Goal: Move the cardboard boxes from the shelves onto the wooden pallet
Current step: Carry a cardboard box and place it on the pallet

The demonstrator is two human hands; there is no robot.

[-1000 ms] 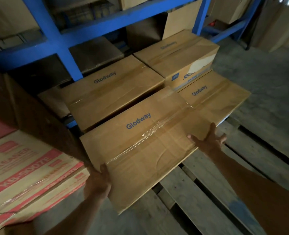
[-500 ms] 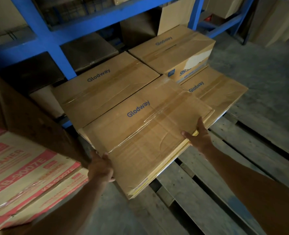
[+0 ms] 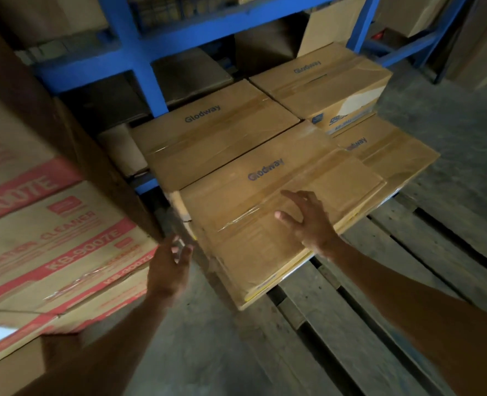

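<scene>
Near Glodway box point(image 3: 270, 212) now sitting on the wooden pallet point(image 3: 365, 295), slid further back against its neighbour box point(image 3: 216, 132). Both hands releasing: left hand point(image 3: 169, 267) off beside the box, fingers loose; right hand point(image 3: 308, 221) spread above its lid, contact unclear. Placement looking done.

Dim, warm light, deep shadow under the shelving, motion blur throughout, wide-angle bending at the edges.

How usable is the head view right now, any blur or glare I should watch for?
Head view: dim overall, shelves in deep shadow; left hand motion-blurred; right hand sharper over the nearest box; tape glare on that box; bright blown-out patch at the lower left edge; wide-angle bending at the borders.
</scene>
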